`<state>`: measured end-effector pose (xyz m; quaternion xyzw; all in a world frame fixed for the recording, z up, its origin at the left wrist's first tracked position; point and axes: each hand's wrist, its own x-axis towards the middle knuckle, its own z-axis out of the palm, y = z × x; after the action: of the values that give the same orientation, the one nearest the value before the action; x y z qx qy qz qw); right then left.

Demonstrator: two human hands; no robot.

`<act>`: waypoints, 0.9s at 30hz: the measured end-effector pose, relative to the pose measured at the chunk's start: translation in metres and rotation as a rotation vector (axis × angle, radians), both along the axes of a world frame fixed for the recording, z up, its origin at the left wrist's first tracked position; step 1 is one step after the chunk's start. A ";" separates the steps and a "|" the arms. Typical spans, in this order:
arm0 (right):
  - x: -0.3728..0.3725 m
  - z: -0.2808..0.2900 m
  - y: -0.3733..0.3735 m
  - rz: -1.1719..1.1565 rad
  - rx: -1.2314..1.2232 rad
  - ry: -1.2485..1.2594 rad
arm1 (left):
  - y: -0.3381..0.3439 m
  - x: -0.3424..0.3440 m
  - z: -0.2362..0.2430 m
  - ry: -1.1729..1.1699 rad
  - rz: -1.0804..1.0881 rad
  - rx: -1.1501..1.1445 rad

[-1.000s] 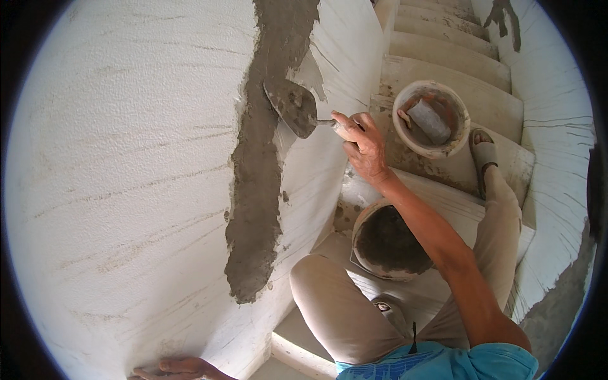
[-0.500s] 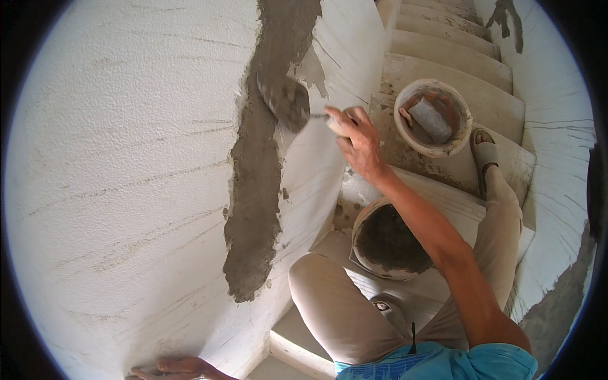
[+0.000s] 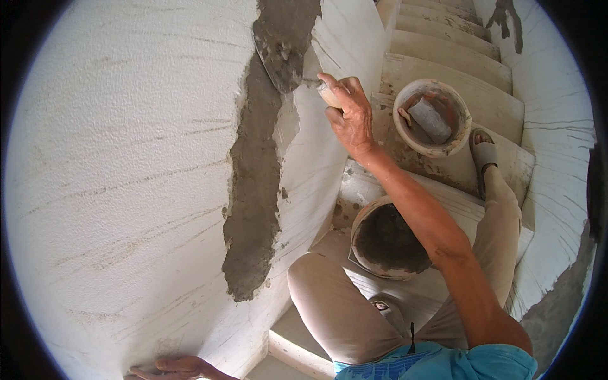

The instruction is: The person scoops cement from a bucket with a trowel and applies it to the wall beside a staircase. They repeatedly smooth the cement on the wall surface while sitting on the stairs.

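In my right hand point(image 3: 352, 113) is the pale handle of a trowel point(image 3: 278, 57), my fingers closed round it. Its mortar-smeared blade lies against the upper part of a long grey strip of wet mortar point(image 3: 254, 183) on the white wall point(image 3: 139, 139). The strip has ragged edges and ends low down, left of my knee. At the bottom left, my left hand point(image 3: 174, 367) rests on the wall with its fingers stretched out, holding nothing; the lower picture edge cuts off part of it.
A bucket of dark mortar point(image 3: 389, 244) stands on a step under my right forearm. Further up, a second bucket point(image 3: 432, 118) holds a grey block-like thing and reddish pieces. Stairs point(image 3: 449, 44) climb between two walls; my sandalled foot point(image 3: 484, 149) is beside the upper bucket.
My right hand has moved the trowel up along the mortar strip, and slightly left. My left hand has stayed in place on the wall.
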<state>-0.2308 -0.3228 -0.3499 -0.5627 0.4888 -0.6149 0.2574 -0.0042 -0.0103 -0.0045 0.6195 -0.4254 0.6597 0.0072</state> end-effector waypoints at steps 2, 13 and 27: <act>0.002 -0.004 0.010 0.033 0.007 0.007 | -0.001 -0.001 0.000 -0.011 -0.009 0.008; -0.024 -0.013 0.039 0.063 0.112 -0.034 | 0.000 -0.001 0.002 -0.046 -0.025 0.031; -0.009 -0.031 0.037 0.028 0.207 0.030 | 0.001 0.001 0.009 -0.083 -0.036 0.049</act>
<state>-0.2393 -0.2854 -0.3811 -0.5490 0.5457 -0.5490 0.3153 -0.0034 -0.0096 0.0040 0.5838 -0.4523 0.6741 -0.0136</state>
